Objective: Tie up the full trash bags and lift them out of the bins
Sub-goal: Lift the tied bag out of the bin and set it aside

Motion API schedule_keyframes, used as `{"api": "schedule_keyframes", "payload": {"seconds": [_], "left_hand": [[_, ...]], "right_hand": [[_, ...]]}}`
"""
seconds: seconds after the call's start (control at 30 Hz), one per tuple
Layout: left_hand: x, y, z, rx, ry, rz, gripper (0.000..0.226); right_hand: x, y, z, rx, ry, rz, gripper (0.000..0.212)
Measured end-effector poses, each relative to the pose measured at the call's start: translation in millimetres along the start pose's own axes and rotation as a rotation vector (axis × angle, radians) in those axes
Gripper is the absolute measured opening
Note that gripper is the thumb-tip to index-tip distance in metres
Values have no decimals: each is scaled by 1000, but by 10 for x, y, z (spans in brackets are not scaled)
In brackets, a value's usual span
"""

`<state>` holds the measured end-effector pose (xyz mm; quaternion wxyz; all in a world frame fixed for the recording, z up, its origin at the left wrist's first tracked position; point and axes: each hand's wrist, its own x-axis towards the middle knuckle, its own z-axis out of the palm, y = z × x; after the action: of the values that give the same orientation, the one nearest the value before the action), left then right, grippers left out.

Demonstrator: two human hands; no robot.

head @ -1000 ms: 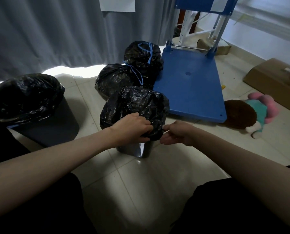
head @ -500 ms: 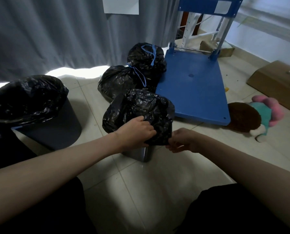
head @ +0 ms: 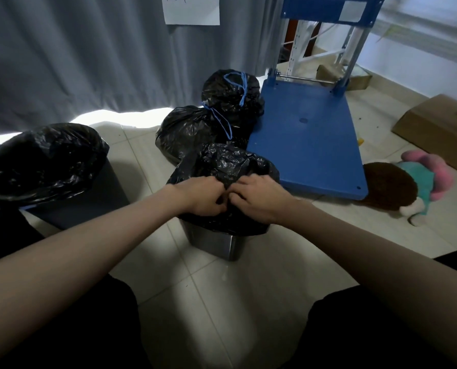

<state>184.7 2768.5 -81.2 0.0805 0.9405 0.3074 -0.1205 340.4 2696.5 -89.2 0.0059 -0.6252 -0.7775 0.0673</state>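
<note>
A full black trash bag (head: pixel 222 166) bulges out of a small shiny metal bin (head: pixel 216 245) on the tiled floor in front of me. My left hand (head: pixel 198 198) and my right hand (head: pixel 256 198) meet on the near top of this bag, both with curled fingers pinching the plastic. At the far left, another black bag (head: pixel 41 161) lines a larger dark bin (head: pixel 89 201) and lies open. Two tied bags lie on the floor behind: one (head: pixel 187 131) in the middle, one (head: pixel 230 94) further back, both closed with blue strings.
A blue platform cart (head: pixel 307 137) lies flat just right of the bags. A plush toy (head: pixel 408 185) lies right of the cart, with a cardboard box (head: pixel 440 126) beyond it. A grey curtain (head: pixel 89 54) hangs behind. My dark-clothed knees fill the bottom corners.
My right hand has moved left from beside the bag onto its top, meeting my left hand. My left hand stays on the bag's plastic. The camera has come closer.
</note>
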Motion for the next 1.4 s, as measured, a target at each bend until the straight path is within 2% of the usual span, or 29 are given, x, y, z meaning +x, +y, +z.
{"api": "schedule_keyframes", "payload": {"seconds": [0.1,0.2,0.27,0.33,0.43,0.53,0.6,0.67,0.77,0.83,0.9,1.07,1.13,1.27,1.33,1.4], "left_hand": [[53,-65,-11,19,-284,-115,41],[54,-62,-75,79,-392,-236,73],[59,-47,-120,95,-410,-252,73],[56,-28,-148,91,-401,-270,67],[155,-92,-91,181,-289,-236,54],[313,-192,36,317,-124,-106,38],[386,-258,152,429,-148,-78,42],[400,-309,273,482,-256,-130,51],[363,-334,299,511,-366,-205,57],[359,-320,263,568,-395,-201,57],[363,-300,251,602,-404,-203,57],[384,-302,221,540,-326,-160,45],[389,-320,211,488,-278,-141,38],[339,-297,192,495,-369,-168,44],[346,-308,200,502,-373,-167,46],[405,-340,208,503,-283,-146,44]], "right_hand": [[92,-78,13,-99,-323,31,50],[153,-103,-38,-136,-591,157,61],[193,-130,-105,-177,-671,201,64],[269,-146,-136,-261,-643,173,59],[412,-122,-94,-292,-337,87,43],[515,-45,55,-281,-163,32,54],[541,12,177,-317,-213,19,67],[531,92,318,-380,-359,72,74],[482,171,387,-482,-583,153,59],[456,149,329,-491,-648,160,49],[468,88,233,-442,-632,165,46],[605,-110,77,-206,-398,116,45],[588,-169,111,-123,-471,101,48],[443,-138,106,-180,-820,198,45],[454,-128,86,-137,-830,223,45],[501,-152,38,-71,-683,211,47]]}}
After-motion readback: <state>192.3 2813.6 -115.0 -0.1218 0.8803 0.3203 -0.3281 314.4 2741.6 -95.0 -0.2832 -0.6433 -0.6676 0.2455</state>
